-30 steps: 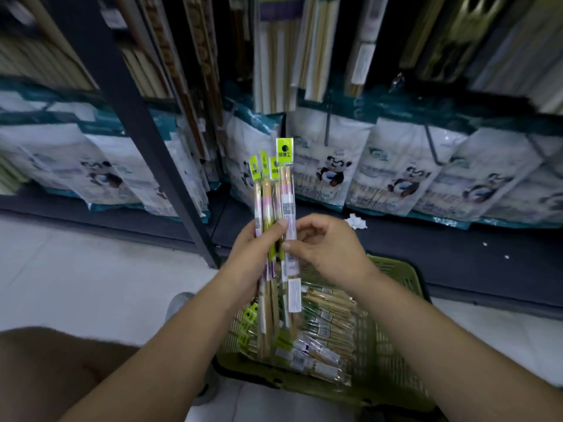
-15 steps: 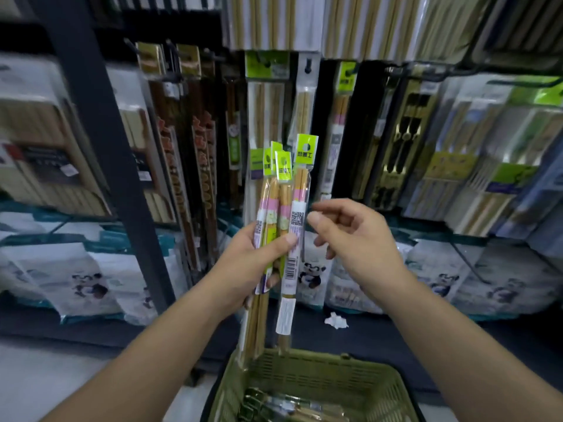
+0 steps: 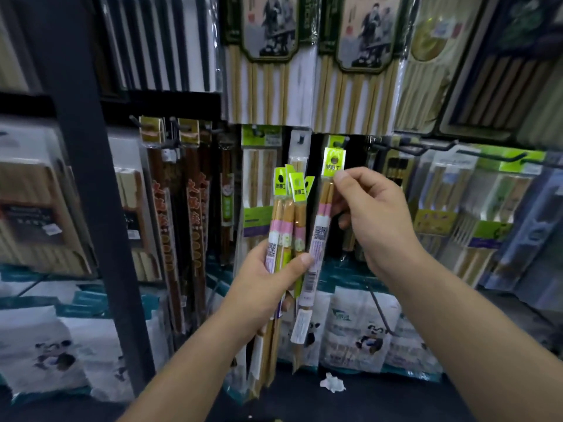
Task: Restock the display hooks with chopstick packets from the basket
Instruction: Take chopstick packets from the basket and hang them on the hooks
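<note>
My left hand grips a bundle of several chopstick packets with lime-green header cards, held upright in front of the display. My right hand pinches one separate packet just below its green header, whose hang hole sits a little below a black display hook. That packet's lower part still leans against my left thumb. The basket is out of view.
Hanging chopstick packs fill the wall: dark ones on the left, wide bamboo sets above, green-labelled packs on hooks at right. A dark shelf upright runs down the left. Panda-printed bags line the bottom shelf, with a crumpled paper scrap.
Both hands have risen from over the basket to the hooks. My right hand has pulled one packet out of the bundle and lifted it toward a hook; the view tilted up and the basket dropped from sight.
</note>
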The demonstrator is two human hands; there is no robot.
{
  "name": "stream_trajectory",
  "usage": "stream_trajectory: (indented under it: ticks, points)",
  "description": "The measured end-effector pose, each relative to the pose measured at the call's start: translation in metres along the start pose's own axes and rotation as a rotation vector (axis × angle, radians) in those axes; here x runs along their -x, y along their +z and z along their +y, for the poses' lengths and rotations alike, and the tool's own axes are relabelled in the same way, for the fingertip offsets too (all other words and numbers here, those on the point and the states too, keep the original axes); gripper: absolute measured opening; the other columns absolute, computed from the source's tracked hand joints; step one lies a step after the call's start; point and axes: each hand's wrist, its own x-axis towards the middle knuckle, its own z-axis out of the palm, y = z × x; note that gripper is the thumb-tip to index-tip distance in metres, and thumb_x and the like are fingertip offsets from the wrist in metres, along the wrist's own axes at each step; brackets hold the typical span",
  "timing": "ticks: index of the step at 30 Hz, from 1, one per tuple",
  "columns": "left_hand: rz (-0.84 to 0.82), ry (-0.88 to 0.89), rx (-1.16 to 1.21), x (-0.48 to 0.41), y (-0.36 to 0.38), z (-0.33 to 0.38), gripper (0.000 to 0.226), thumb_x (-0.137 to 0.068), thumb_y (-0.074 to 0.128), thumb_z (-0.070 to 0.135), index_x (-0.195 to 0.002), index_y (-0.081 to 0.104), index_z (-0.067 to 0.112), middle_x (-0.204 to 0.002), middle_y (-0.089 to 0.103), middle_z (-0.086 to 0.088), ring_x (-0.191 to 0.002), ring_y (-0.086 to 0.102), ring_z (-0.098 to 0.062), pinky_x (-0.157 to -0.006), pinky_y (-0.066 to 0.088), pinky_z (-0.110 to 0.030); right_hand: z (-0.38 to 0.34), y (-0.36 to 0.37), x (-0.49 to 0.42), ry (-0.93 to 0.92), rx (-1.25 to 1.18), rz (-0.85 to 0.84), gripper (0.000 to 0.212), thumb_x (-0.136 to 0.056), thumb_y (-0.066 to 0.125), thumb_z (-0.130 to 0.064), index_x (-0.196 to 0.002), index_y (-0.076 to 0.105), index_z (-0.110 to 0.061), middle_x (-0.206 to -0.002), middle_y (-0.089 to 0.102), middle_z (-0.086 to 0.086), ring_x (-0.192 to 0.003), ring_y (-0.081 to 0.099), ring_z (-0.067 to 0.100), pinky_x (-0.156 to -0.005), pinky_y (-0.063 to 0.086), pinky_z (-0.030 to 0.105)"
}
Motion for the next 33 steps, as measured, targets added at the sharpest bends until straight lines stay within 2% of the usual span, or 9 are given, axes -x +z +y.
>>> stream_trajectory:
  ticks: [3,5,8,12,15,21,23,27,33]
  points:
    - [0.042,-0.014,0.028,-0.002,-0.003,0.001,0.041,-0.080,0.079,0.048,-0.109,0.065,0.023,-0.090,0.076,-0.005,-0.061,0.053,-0.027,-0.048,0.046,-0.033,-0.006,-0.004,-0.016,-0.019,0.001,0.066,0.037,-0.102,0.058,-0.023,-0.067,0.071,-0.028,-0.070,0.066,0.004,-0.060,0.060,0.009,-0.052,0.045,0.016]
    - [0.043,-0.007,0.041,-0.002,-0.004,0.001,0.043,-0.081,0.080,0.047,-0.111,0.065,0.019,-0.090,0.076,-0.007,-0.062,0.054,-0.024,-0.048,0.046,-0.032,-0.007,-0.005,-0.023,-0.026,0.035,0.095,0.036,-0.102,0.058,-0.026,-0.069,0.069,-0.024,-0.066,0.062,0.000,-0.058,0.056,0.008,-0.053,0.044,0.016]
    - [0.046,-0.002,0.044,-0.004,-0.003,0.001,0.037,-0.085,0.079,0.040,-0.110,0.065,0.018,-0.089,0.075,-0.007,-0.063,0.056,-0.020,-0.047,0.046,-0.030,-0.004,-0.006,-0.030,-0.034,0.049,0.131,0.034,-0.102,0.058,-0.026,-0.073,0.067,-0.013,-0.062,0.057,-0.002,-0.053,0.052,0.007,-0.051,0.043,0.017]
    - [0.050,-0.009,0.040,-0.005,-0.004,0.000,0.032,-0.087,0.077,0.037,-0.110,0.065,0.018,-0.089,0.075,-0.008,-0.064,0.057,-0.019,-0.047,0.046,-0.031,-0.002,-0.006,-0.035,-0.036,0.041,0.151,0.036,-0.102,0.058,-0.026,-0.079,0.065,0.001,-0.066,0.057,0.006,-0.052,0.051,0.008,-0.053,0.043,0.018]
    - [0.046,-0.007,0.037,-0.005,-0.003,0.002,0.043,-0.078,0.077,0.045,-0.110,0.065,0.018,-0.087,0.075,-0.006,-0.062,0.057,-0.018,-0.047,0.046,-0.030,-0.001,-0.006,-0.038,-0.044,0.068,0.162,0.037,-0.102,0.058,-0.027,-0.076,0.065,-0.001,-0.065,0.056,0.005,-0.056,0.048,0.010,-0.056,0.043,0.021]
    - [0.053,-0.005,0.051,-0.006,-0.003,0.004,0.048,-0.074,0.077,0.047,-0.110,0.065,0.016,-0.087,0.075,-0.006,-0.063,0.060,-0.012,-0.047,0.047,-0.028,0.010,-0.004,-0.042,-0.061,0.113,0.179,0.037,-0.101,0.059,-0.021,-0.068,0.064,-0.007,-0.050,0.050,-0.013,-0.046,0.049,-0.003,-0.054,0.046,0.006]
    - [0.051,-0.005,0.054,-0.006,-0.003,0.005,0.048,-0.074,0.077,0.047,-0.109,0.065,0.016,-0.088,0.075,-0.005,-0.064,0.060,-0.012,-0.047,0.047,-0.028,0.016,-0.004,-0.044,-0.067,0.192,0.182,0.034,-0.101,0.059,-0.025,-0.070,0.067,-0.012,-0.052,0.054,-0.013,-0.050,0.051,-0.003,-0.056,0.047,0.008]
    - [0.049,-0.004,0.042,-0.005,-0.002,0.006,0.035,-0.085,0.076,0.038,-0.108,0.065,0.015,-0.090,0.076,-0.007,-0.063,0.058,-0.013,-0.047,0.047,-0.028,0.024,-0.003,-0.048,-0.085,0.283,0.200,0.029,-0.101,0.060,-0.031,-0.075,0.070,-0.021,-0.053,0.057,-0.016,-0.049,0.050,-0.003,-0.048,0.039,0.009]
    - [0.044,0.002,0.042,-0.003,-0.003,0.011,0.025,-0.091,0.072,0.030,-0.109,0.065,0.013,-0.090,0.076,-0.008,-0.060,0.057,-0.014,-0.046,0.046,-0.027,0.025,-0.004,-0.036,-0.086,0.284,0.285,0.023,-0.097,0.065,-0.034,-0.077,0.066,-0.022,-0.062,0.059,-0.016,-0.060,0.053,-0.004,-0.054,0.040,0.007]
